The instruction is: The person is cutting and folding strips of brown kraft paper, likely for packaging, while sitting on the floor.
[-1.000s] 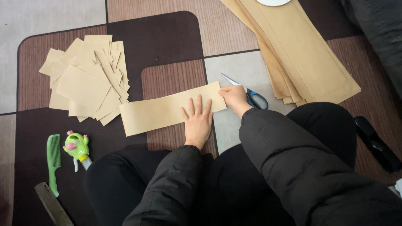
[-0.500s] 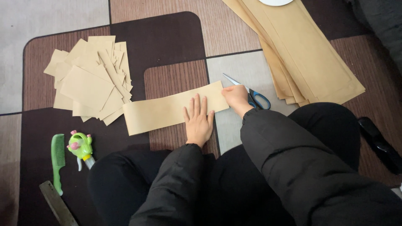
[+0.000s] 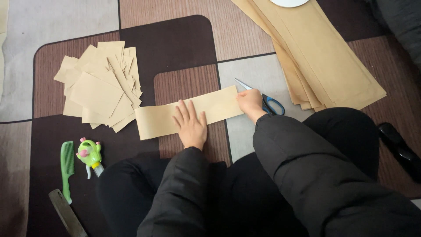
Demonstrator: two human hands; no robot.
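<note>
On the rug: brown paper strip (image 3: 188,112), lying flat before the knees.
Left hand (image 3: 190,125): flat, fingers spread, pressing the strip.
Right hand (image 3: 251,103): pinching the strip's right end, apparently.
Nearby: blue-handled scissors (image 3: 265,100), cut pieces pile (image 3: 101,92).

The paper strip (image 3: 188,112) is matt tan kraft paper, smooth and flat. The cut pieces (image 3: 98,85) in the pile and the long sheets (image 3: 324,61) stacked at the upper right are of the same dull brown paper. The scissors (image 3: 263,98) have bright metal blades and glossy blue plastic handles. The comb (image 3: 66,169) is green plastic with a slight sheen, and the small toy (image 3: 90,154) beside it is shiny light-green plastic. The carpet (image 3: 175,39) looks like short, finely ribbed matt cloth. The sleeves (image 3: 307,175) are black cloth with a faint sheen.
</note>
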